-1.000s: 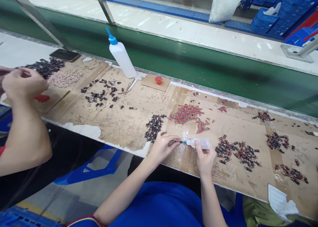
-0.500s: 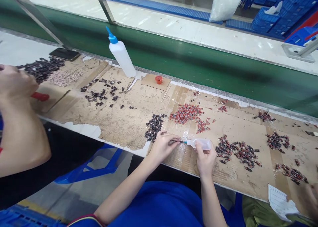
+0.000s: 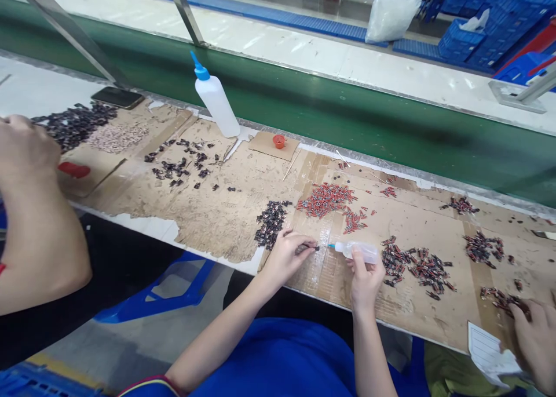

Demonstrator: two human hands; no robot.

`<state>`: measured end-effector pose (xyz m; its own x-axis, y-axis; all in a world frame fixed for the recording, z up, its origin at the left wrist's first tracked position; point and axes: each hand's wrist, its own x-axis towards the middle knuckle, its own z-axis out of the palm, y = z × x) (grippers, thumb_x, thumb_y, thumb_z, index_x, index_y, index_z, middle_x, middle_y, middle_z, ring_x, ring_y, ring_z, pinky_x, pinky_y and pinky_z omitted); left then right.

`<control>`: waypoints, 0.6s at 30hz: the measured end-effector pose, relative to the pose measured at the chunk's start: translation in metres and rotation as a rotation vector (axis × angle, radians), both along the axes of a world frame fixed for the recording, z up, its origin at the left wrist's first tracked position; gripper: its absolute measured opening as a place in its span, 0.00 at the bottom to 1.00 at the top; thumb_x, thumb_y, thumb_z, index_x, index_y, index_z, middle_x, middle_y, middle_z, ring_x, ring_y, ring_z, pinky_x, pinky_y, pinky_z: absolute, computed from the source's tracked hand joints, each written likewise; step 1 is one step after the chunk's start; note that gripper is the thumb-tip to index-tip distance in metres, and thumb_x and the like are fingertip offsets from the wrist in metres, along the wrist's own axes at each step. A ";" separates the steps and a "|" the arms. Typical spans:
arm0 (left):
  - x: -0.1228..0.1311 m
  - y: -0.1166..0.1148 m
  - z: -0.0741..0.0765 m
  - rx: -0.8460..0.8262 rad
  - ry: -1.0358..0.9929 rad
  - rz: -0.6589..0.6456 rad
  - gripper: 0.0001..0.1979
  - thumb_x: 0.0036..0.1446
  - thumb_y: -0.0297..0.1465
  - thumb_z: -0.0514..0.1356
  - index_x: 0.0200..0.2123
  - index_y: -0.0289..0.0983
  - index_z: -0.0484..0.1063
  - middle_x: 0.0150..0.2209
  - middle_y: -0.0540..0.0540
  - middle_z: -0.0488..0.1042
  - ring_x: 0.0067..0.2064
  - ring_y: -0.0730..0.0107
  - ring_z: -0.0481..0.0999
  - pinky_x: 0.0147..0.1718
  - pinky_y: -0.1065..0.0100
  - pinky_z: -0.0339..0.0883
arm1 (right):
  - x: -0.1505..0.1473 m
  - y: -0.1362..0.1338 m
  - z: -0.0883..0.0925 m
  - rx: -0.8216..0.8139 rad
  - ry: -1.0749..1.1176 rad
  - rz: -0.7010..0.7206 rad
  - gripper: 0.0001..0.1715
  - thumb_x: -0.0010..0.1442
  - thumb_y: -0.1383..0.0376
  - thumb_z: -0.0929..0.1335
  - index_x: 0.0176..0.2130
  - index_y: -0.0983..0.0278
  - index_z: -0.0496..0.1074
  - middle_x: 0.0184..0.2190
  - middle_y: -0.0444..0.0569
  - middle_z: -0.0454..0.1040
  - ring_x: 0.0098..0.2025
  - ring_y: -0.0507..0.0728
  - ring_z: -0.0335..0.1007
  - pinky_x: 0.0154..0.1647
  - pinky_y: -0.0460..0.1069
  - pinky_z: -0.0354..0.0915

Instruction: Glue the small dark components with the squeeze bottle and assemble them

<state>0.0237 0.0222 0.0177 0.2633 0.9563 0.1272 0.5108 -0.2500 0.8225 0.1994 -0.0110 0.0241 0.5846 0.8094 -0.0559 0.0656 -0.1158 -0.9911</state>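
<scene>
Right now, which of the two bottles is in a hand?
The small translucent bottle, held in the right hand; the larger blue-capped bottle stands farther back, untouched.

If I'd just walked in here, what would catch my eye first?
Probably the tall white bottle with a blue tip, at the far edge of the cardboard-covered bench, left of the middle. Next, perhaps, the heap of small red parts near the middle. Just below it, the right hand holds a small translucent bottle, its tip toward the left hand.
</scene>
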 end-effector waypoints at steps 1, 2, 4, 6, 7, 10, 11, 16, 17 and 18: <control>-0.003 0.000 -0.001 0.035 -0.036 0.002 0.04 0.56 0.27 0.63 0.36 0.40 0.77 0.34 0.48 0.82 0.38 0.63 0.80 0.50 0.53 0.65 | -0.001 0.000 0.001 0.007 0.020 -0.003 0.20 0.48 0.52 0.72 0.32 0.64 0.69 0.23 0.43 0.73 0.21 0.52 0.67 0.23 0.47 0.64; -0.007 -0.001 0.000 0.071 -0.076 0.009 0.05 0.58 0.28 0.61 0.37 0.40 0.77 0.35 0.46 0.82 0.38 0.63 0.80 0.47 0.56 0.68 | -0.002 0.000 0.002 0.010 0.030 0.014 0.21 0.47 0.52 0.73 0.33 0.64 0.69 0.25 0.44 0.74 0.22 0.52 0.68 0.24 0.47 0.64; -0.016 -0.001 0.003 0.125 -0.143 0.041 0.08 0.61 0.29 0.58 0.39 0.40 0.77 0.37 0.44 0.81 0.40 0.63 0.78 0.42 0.60 0.70 | -0.009 0.000 0.006 -0.005 -0.005 0.102 0.22 0.46 0.52 0.74 0.35 0.64 0.69 0.29 0.46 0.76 0.25 0.54 0.72 0.26 0.48 0.66; -0.024 -0.002 0.008 0.145 -0.165 0.085 0.09 0.62 0.29 0.56 0.39 0.40 0.77 0.37 0.43 0.79 0.41 0.63 0.77 0.41 0.62 0.71 | -0.015 0.000 0.010 -0.054 -0.137 0.192 0.22 0.46 0.51 0.74 0.34 0.63 0.71 0.30 0.48 0.77 0.29 0.56 0.73 0.29 0.49 0.68; -0.028 -0.003 0.011 0.147 -0.165 0.103 0.09 0.62 0.29 0.56 0.39 0.40 0.77 0.37 0.43 0.79 0.41 0.63 0.76 0.42 0.63 0.71 | -0.016 0.000 0.012 -0.083 -0.227 0.214 0.22 0.46 0.51 0.74 0.34 0.63 0.71 0.30 0.49 0.78 0.30 0.57 0.74 0.31 0.50 0.68; -0.033 -0.004 0.017 0.133 -0.168 0.117 0.09 0.62 0.28 0.56 0.38 0.40 0.77 0.37 0.44 0.78 0.41 0.63 0.76 0.42 0.63 0.71 | -0.007 0.004 0.014 -0.104 -0.466 0.190 0.24 0.48 0.48 0.73 0.38 0.63 0.74 0.34 0.51 0.79 0.34 0.59 0.73 0.38 0.53 0.67; -0.033 -0.004 0.017 0.125 -0.175 0.112 0.09 0.62 0.29 0.55 0.38 0.39 0.76 0.37 0.44 0.77 0.40 0.63 0.76 0.42 0.63 0.71 | 0.001 0.006 0.014 -0.075 -0.528 0.185 0.23 0.51 0.48 0.71 0.39 0.62 0.75 0.35 0.52 0.78 0.36 0.59 0.72 0.40 0.54 0.66; -0.021 -0.011 0.014 0.085 -0.205 0.076 0.09 0.63 0.29 0.55 0.38 0.39 0.76 0.37 0.43 0.77 0.42 0.64 0.76 0.43 0.64 0.70 | 0.040 0.030 0.011 0.103 -0.837 0.272 0.16 0.61 0.52 0.66 0.34 0.57 0.80 0.36 0.52 0.76 0.42 0.62 0.64 0.47 0.58 0.61; -0.019 -0.013 0.014 0.081 -0.203 0.068 0.09 0.63 0.28 0.55 0.39 0.39 0.75 0.38 0.43 0.77 0.42 0.64 0.76 0.43 0.64 0.70 | 0.044 0.034 0.009 0.111 -0.875 0.294 0.15 0.60 0.53 0.67 0.33 0.56 0.80 0.35 0.52 0.75 0.42 0.62 0.62 0.47 0.59 0.61; -0.016 -0.015 0.015 0.078 -0.200 0.059 0.09 0.63 0.28 0.54 0.39 0.39 0.75 0.38 0.43 0.77 0.42 0.64 0.76 0.43 0.64 0.70 | 0.046 0.039 0.006 0.111 -0.901 0.318 0.14 0.60 0.54 0.68 0.31 0.55 0.80 0.35 0.52 0.74 0.42 0.63 0.61 0.46 0.59 0.60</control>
